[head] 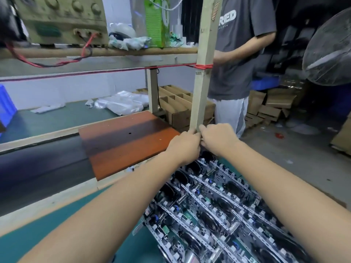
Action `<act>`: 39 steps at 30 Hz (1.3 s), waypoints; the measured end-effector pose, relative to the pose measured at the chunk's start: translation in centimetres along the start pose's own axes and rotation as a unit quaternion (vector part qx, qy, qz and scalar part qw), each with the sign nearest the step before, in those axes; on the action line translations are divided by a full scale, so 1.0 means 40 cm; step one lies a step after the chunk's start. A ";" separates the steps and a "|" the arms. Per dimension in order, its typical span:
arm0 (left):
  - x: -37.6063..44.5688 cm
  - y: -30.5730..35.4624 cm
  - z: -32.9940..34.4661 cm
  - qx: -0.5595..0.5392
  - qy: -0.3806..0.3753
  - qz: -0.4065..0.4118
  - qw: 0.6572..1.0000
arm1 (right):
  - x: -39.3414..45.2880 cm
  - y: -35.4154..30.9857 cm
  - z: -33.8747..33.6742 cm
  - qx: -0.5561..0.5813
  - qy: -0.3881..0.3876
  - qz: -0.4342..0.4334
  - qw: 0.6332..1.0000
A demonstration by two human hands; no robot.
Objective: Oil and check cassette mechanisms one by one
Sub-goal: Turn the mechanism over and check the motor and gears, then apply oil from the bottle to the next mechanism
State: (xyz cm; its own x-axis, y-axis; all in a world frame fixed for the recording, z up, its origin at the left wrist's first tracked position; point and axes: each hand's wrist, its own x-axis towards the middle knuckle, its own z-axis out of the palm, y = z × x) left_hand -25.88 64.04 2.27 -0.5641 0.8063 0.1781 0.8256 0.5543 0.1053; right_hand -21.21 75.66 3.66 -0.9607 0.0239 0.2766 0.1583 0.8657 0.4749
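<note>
Dim, bluish indoor light; dark right background; soft motion blur throughout; wide-angle bending at edges.

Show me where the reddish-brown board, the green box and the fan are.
reddish-brown board (121, 141): head view, middle of its top face.
green box (156, 25): head view, its front side.
fan (330, 52): head view, its wire guard.

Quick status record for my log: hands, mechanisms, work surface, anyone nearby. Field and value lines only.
left hand: raised beside the right hand at the foot of the wooden post, fingers curled; what it holds is hidden
right hand: fingers curled, touching the left; held item not visible
mechanisms: many, packed in rows below the hands, none being touched
board: reddish-brown, left of the hands, nothing on it
bystander: stands behind the post in a grey shirt
fan: far right
</note>
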 end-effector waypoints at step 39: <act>-1.942 -0.369 -0.320 0.208 0.143 -0.634 0.731 | -0.483 -1.613 -0.905 0.441 0.188 -0.481 0.734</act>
State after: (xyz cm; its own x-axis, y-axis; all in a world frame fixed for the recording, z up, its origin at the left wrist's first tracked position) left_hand 5.94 -9.42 -0.61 -0.7967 -0.4532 0.3999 -0.4677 0.8813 0.0669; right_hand -4.61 1.26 -2.07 -0.3737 -0.8070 0.4573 -0.9207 0.3824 -0.0776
